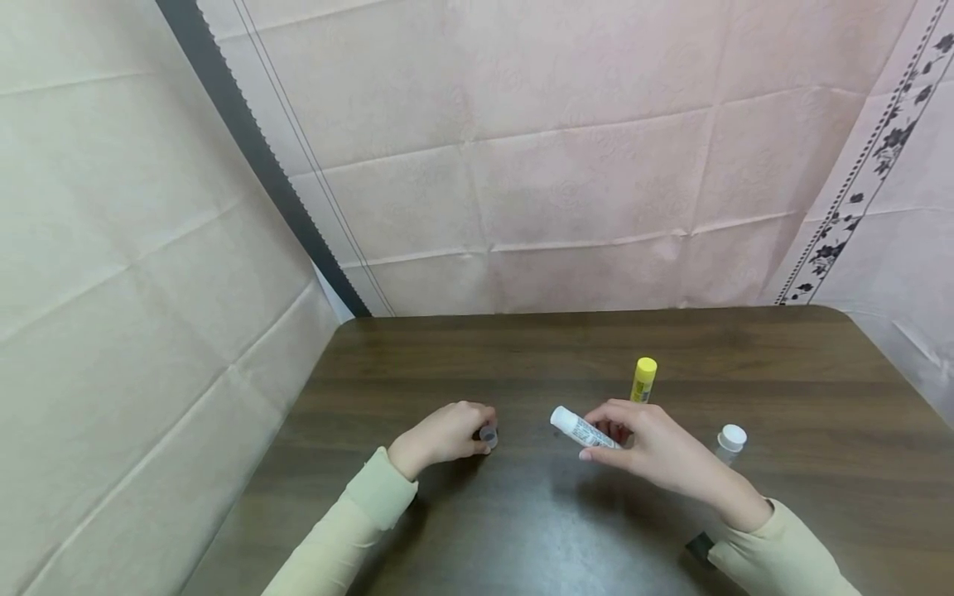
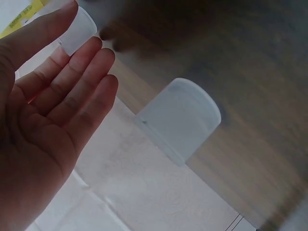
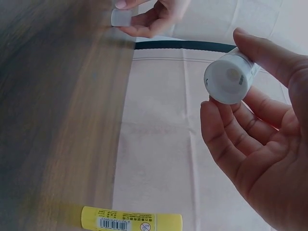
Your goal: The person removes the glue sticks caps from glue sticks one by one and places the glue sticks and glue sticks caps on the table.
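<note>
My left hand (image 1: 445,434) pinches a small translucent cap (image 1: 488,435) low over the table at centre left, thumb on one side and fingers on the other. In the left wrist view, a translucent cup-shaped piece (image 2: 178,120) shows apart from these fingers; the head view does not show it separately. My right hand (image 1: 652,443) holds a white glue stick (image 1: 585,430) above the table, tilted with its white end toward the left hand. That round end (image 3: 226,82) looks hollow in the right wrist view. Fingers cover the stick's other end.
A yellow glue stick (image 1: 644,379) stands upright behind the right hand. To the right of that hand is a clear container with a white top (image 1: 733,438), partly covered by the wrist. Pale cloth (image 1: 581,182) hangs behind the brown table (image 1: 522,348).
</note>
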The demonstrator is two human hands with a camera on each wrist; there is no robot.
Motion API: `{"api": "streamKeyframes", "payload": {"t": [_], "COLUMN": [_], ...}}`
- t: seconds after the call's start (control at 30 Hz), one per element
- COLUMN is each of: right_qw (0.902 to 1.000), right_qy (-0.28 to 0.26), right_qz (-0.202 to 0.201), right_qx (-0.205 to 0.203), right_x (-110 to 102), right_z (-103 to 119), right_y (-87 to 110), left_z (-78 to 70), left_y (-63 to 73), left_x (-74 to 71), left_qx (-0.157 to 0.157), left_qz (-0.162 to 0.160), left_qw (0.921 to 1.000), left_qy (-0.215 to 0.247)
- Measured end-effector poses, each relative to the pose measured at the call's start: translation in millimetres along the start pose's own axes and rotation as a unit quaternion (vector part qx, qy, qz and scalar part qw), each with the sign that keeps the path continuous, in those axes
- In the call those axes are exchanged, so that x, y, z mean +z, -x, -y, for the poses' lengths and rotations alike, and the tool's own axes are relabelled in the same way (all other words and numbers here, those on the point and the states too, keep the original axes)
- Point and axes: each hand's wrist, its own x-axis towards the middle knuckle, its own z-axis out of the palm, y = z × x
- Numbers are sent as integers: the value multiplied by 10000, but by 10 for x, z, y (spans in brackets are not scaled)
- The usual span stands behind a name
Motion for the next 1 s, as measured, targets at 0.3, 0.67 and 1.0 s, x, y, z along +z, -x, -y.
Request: {"api": "streamKeyframes", "payload": {"t": [0.3,0.67,1.0], "right_qw": [9999,9987,9988], "right_qy": [-16,-124,-267], "right_qz": [-94,-440,-349], "right_qx": [-56,-216,-193], "right_x": [11,-5,27], "right_z": [12,56,106], "right_y": [-6,-119,-279], "left_z": [-25,-22,8], "left_y": [30,269,686], "left_x": [13,-128,-243], "left_qx": [43,-104,-261], "left_qz": [-39,-501,-932], "left_qw": [9999,9987,9949], "left_qy": [-110,68,297]}}
